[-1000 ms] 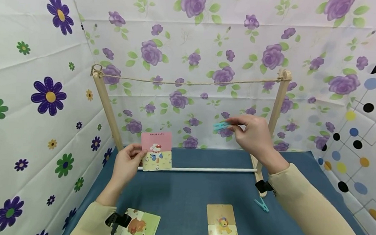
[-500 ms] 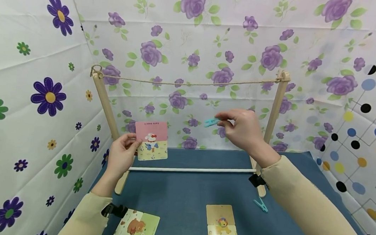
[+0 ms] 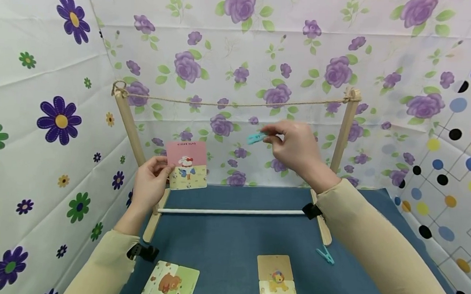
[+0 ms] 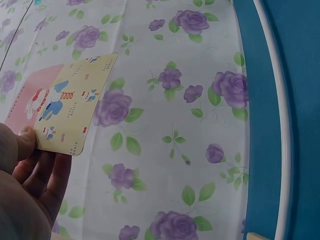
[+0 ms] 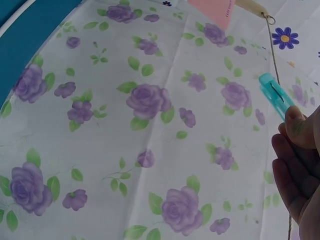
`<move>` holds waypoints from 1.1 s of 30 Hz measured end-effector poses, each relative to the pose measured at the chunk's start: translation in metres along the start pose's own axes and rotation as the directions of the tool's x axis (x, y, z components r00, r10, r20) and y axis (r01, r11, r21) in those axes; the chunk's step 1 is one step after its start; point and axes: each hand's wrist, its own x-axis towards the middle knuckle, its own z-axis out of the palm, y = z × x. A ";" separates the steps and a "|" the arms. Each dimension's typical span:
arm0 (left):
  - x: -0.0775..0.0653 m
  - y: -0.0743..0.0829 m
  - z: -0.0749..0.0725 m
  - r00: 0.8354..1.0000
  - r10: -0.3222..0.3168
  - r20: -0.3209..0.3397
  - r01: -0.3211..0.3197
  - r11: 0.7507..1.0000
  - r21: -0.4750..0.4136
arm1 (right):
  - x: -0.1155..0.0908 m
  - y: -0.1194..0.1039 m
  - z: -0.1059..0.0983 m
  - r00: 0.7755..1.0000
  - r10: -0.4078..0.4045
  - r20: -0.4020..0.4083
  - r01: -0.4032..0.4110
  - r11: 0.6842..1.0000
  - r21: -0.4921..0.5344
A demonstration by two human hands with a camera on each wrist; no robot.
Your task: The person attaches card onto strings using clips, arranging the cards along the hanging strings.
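My left hand (image 3: 150,184) pinches a pink and yellow picture card (image 3: 186,164) by its left edge, holding it upright in front of the left wooden post (image 3: 129,123). The left wrist view shows the same card (image 4: 62,105) with my thumb and fingers (image 4: 30,165) on its lower corner. My right hand (image 3: 295,150) pinches a turquoise clothespin (image 3: 255,138) a little below the string (image 3: 237,104) stretched between the two posts. In the right wrist view the clothespin (image 5: 274,94) points up-left from my fingertips (image 5: 295,127), close to the string (image 5: 276,60).
A white rod (image 3: 232,212) joins the frame's feet on the blue table (image 3: 222,248). Two cards lie at the near edge, one with a bear (image 3: 170,285) and one with a lion (image 3: 277,281). A second turquoise clothespin (image 3: 325,256) lies by the right post (image 3: 344,130). Flowered walls enclose the space.
Both hands have risen toward the string. The card moved up and slightly left, and the clothespin moved up and left.
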 end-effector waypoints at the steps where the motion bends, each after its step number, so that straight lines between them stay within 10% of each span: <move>1: 0.002 0.000 0.000 1.000 0.003 -0.002 -0.003 1.000 -0.003 | 0.004 -0.001 0.000 1.000 0.002 0.000 -0.002 1.000 -0.002; 20: 0.029 0.015 -0.006 1.000 -0.011 -0.009 0.011 1.000 0.013 | 0.076 -0.037 0.018 0.989 0.133 0.072 -0.142 0.978 0.153; 33: 0.045 0.028 -0.007 0.999 -0.025 -0.028 0.026 0.999 0.020 | 0.120 -0.061 0.017 0.972 0.197 0.125 -0.207 0.975 0.077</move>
